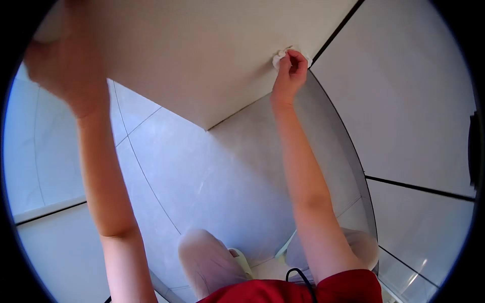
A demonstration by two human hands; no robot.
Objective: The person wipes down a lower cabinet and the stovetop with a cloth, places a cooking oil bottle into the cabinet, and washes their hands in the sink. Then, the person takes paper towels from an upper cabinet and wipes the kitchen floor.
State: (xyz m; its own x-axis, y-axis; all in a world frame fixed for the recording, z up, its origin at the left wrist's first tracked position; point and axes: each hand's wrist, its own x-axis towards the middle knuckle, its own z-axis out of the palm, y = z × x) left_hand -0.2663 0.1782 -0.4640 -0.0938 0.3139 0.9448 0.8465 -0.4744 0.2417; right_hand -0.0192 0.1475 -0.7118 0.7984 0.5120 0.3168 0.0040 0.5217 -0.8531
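A white crumpled cloth or tissue (279, 56) is pressed against the pale panel (192, 55), near its right edge. My right hand (292, 76) is closed on it, with the fingers bent. At the upper left, my left hand (68, 70) is raised beside the panel's left side. It is blurred, and its fingers are largely hidden, so what they touch cannot be made out.
Grey floor tiles (202, 177) with thin dark joints lie below the panel. Pale cabinet fronts (399, 101) with dark gaps stand on the right, with a dark fitting (474, 151) at the far edge. My bent knees (204, 252) are at the bottom.
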